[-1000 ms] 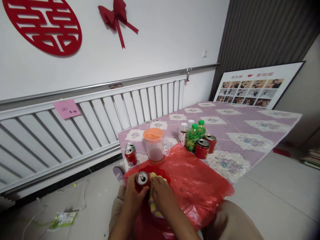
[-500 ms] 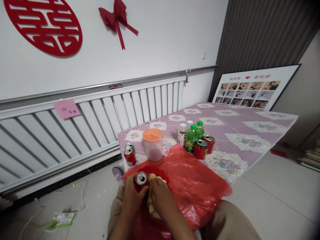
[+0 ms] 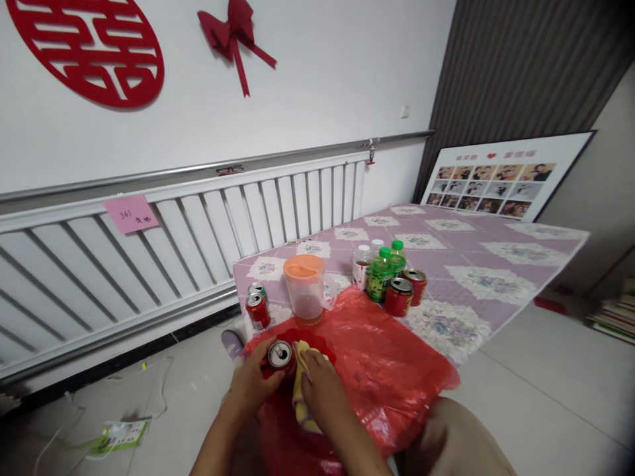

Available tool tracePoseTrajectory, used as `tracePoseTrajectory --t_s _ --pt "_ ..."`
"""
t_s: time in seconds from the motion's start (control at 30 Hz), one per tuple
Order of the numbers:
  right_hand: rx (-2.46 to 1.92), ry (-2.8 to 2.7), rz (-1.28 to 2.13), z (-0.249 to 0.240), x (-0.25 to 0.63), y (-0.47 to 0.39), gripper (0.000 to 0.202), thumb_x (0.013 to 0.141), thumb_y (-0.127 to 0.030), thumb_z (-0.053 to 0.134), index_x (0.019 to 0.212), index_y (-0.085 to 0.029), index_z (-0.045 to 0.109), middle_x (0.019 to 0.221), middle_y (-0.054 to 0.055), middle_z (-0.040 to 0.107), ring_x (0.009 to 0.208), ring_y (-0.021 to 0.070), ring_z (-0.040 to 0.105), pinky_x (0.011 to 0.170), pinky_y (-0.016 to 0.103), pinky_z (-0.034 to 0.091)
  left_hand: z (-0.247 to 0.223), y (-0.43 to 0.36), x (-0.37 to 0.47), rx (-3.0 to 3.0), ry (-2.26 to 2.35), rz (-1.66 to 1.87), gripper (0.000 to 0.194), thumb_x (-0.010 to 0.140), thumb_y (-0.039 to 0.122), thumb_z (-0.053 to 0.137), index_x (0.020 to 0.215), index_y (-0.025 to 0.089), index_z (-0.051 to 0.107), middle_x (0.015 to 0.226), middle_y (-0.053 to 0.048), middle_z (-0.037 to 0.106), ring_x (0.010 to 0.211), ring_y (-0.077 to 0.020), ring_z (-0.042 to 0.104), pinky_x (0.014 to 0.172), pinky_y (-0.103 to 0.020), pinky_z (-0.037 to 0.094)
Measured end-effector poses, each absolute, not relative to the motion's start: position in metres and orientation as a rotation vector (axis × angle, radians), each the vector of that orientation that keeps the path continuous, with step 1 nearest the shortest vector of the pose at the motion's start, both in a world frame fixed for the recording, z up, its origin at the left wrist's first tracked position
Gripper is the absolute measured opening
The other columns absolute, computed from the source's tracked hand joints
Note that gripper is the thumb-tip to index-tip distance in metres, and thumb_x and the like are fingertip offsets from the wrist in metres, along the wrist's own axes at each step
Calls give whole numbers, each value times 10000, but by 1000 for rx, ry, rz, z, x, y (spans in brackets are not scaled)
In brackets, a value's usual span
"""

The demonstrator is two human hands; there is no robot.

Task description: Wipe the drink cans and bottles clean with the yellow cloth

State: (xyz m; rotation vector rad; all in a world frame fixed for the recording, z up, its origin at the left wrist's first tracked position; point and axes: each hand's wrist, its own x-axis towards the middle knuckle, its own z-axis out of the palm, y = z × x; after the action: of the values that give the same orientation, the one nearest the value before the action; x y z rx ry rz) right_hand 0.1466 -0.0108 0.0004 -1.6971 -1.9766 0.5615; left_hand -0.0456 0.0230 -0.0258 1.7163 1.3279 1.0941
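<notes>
My left hand (image 3: 254,381) grips an opened red drink can (image 3: 280,356), its top facing up toward me. Beside it my right hand (image 3: 321,383) is closed on a yellow cloth (image 3: 303,404), which lies close against the can's right side. Both hands are over a red plastic bag (image 3: 387,363) spread across my lap and the table's near edge. A red basin-like shape (image 3: 292,433) shows beneath the hands, partly hidden by them and the bag.
A clear pitcher (image 3: 304,294) with an orange lid stands just beyond my hands. Two cans (image 3: 257,311) are at its left. Several bottles (image 3: 380,274) and two red cans (image 3: 398,297) stand to the right on the flowered tablecloth (image 3: 446,264). A white radiator (image 3: 198,225) lines the wall.
My left forearm has swung outward to the left, while the can stays almost in place. The right hand and cloth have shifted very slightly.
</notes>
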Motion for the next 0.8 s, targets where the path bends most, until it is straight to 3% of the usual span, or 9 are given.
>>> tracePoseTrajectory --t_s 0.2,0.53,0.8 --pt "-1588 -1942 501 10 147 -9 576 909 -124 422 1478 -124 512 1517 155 528 1418 251 460 1204 412 342 -38 15 -32 1679 1398 1286 637 699 193 717 1324 222 595 1327 -107 660 1251 -318 614 1097 -512 488" --pt "-1664 -1974 511 -10 140 -7 441 916 -95 430 1287 -119 668 1282 172 683 1193 273 637 1079 395 456 -35 9 -22 1709 1506 1382 549 718 250 719 1255 201 618 1226 -111 667 1187 -330 614 1082 -564 461" --pt "-1573 -1955 472 10 146 -7 579 902 -126 407 1469 -123 522 1505 164 541 1417 255 464 1196 435 354 -35 8 -16 1651 1540 1405 490 706 268 723 1181 190 628 1159 -110 662 1126 -334 621 1029 -553 488"
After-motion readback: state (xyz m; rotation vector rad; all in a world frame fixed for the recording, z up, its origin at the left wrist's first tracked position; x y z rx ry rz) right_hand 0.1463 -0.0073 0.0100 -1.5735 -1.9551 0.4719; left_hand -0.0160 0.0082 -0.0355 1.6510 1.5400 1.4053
